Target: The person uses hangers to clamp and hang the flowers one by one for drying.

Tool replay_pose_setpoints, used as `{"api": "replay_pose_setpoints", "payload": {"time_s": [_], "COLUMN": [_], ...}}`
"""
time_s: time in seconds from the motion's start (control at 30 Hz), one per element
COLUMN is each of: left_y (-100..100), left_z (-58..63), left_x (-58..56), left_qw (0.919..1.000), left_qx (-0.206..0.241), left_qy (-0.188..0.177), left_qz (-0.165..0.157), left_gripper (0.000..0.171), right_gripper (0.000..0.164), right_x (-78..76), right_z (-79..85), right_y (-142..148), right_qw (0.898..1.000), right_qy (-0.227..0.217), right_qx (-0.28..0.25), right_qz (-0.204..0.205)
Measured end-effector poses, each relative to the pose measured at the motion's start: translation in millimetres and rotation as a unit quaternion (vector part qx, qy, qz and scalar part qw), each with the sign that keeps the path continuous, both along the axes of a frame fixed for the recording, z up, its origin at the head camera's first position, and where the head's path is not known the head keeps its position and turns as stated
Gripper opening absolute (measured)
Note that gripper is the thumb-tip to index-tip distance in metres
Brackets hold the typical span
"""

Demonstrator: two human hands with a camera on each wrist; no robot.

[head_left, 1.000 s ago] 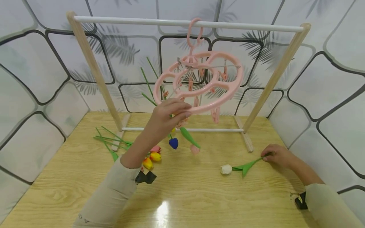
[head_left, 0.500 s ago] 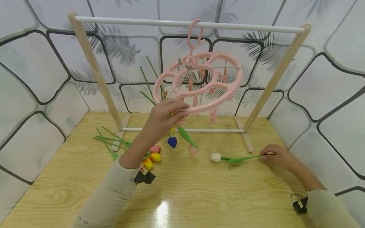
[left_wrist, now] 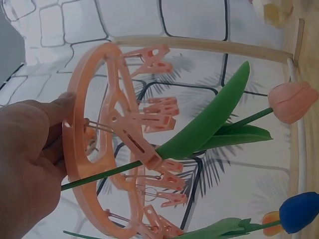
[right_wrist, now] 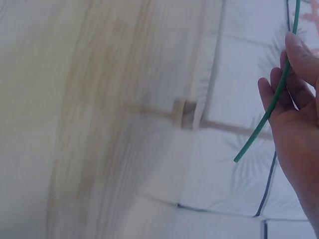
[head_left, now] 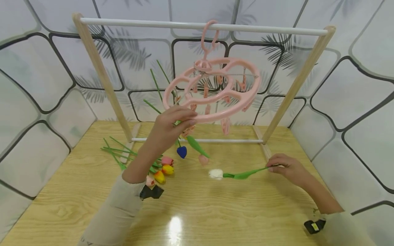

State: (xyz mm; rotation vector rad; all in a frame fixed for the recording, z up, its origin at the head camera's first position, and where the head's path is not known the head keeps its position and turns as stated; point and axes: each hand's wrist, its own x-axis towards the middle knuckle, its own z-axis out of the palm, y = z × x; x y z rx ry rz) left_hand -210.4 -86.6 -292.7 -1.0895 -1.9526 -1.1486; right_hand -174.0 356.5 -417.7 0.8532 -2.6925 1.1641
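Observation:
My left hand point(head_left: 172, 126) grips the near left rim of a pink round clip hanger point(head_left: 227, 114), which hangs by its hook from a white bar and tilts towards me. In the left wrist view, a clothespin point(left_wrist: 134, 142) of the hanger pinches the stem of a pink tulip point(left_wrist: 291, 102), its bloom pointing down. A blue tulip point(left_wrist: 299, 211) and a yellow one hang beside it. On the right, my right hand point(head_left: 287, 167) pinches the stem end of a white tulip point(head_left: 216, 174), whose bloom points left. In the right wrist view, the green stem point(right_wrist: 274, 99) crosses the fingers.
A wooden rack with a white top bar point(head_left: 147, 24) stands at the back of the table point(head_left: 215, 215). Several tulips point(head_left: 167, 169), pink and yellow-orange, lie on the left, partly behind my left forearm. Patterned wall panels point(head_left: 354, 102) enclose the back and sides.
My right hand has moved left with the white tulip, bringing its bloom closer to the hanger. My left hand has shifted slightly left, turning the hanger and its hanging tulips a little.

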Motion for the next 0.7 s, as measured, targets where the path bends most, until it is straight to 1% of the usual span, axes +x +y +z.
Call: {"api": "replay_pose_setpoints", "payload": {"time_s": [0.1, 0.27, 0.43, 0.53, 0.7], "left_y": [-6.0, -17.2, -29.4, -35.9, -46.1], "left_z": [1.0, 1.5, 2.0, 2.0, 0.5], "left_x": [-0.4, -3.6, -5.8, -7.0, -12.5], "left_qw": [1.0000, 0.9999, 0.9995, 0.9989, 0.9979], "left_qx": [-0.003, -0.010, -0.019, -0.019, -0.012], "left_qy": [0.000, -0.009, -0.017, -0.031, -0.053], "left_qz": [0.001, 0.003, 0.017, 0.029, 0.035], "left_gripper": [0.022, 0.021, 0.022, 0.023, 0.024], "right_gripper": [0.020, 0.022, 0.025, 0.024, 0.025], "right_x": [2.3, 4.6, 4.5, 4.3, 4.7], "right_z": [5.2, 9.7, 13.4, 15.9, 21.9], "right_y": [-15.8, -38.9, -59.9, -70.2, -84.5], "right_qw": [1.000, 1.000, 0.998, 0.997, 0.995], "right_qy": [0.005, 0.028, 0.051, 0.064, 0.073], "right_qx": [-0.002, -0.007, -0.030, -0.038, -0.053], "right_qz": [-0.005, -0.012, 0.013, 0.025, 0.042]}}
